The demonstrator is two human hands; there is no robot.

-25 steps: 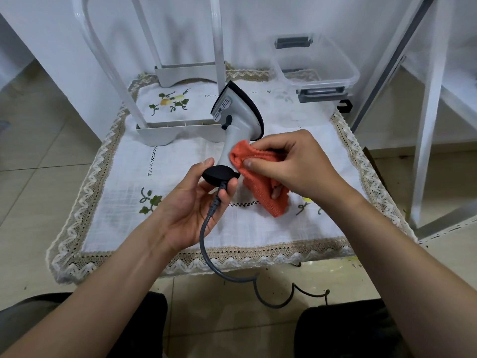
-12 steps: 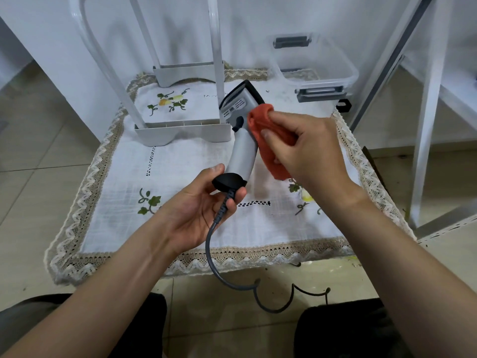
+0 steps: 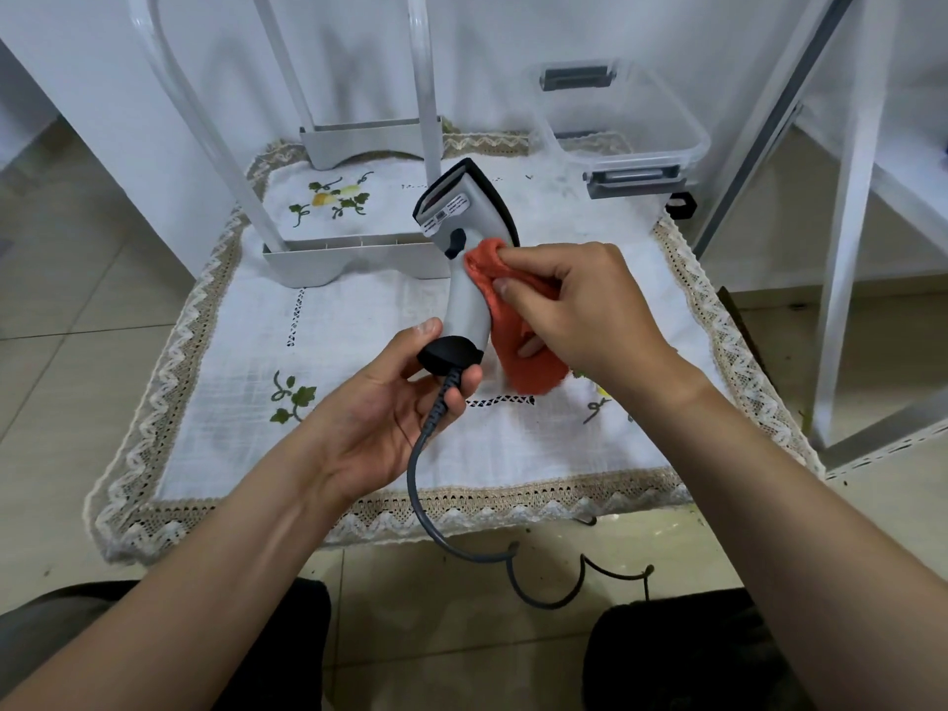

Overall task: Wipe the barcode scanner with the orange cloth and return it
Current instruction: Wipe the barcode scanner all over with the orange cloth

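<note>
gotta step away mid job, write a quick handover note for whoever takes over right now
Left hand: grips the black base of the scanner, holding it upright above the table; its cable hangs off the front edge.
Right hand: holds the orange cloth bunched against the handle's right side, just below the trigger.
Done: scanner picked up, wiping under way.
Left: how much has been wiped cannot be told, so go over the head and handle, then set the scanner back down and put the cloth aside.

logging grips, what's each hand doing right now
Left hand: closed on the grey barcode scanner's black base.
Right hand: closed on the orange cloth, pressing the handle.
</note>
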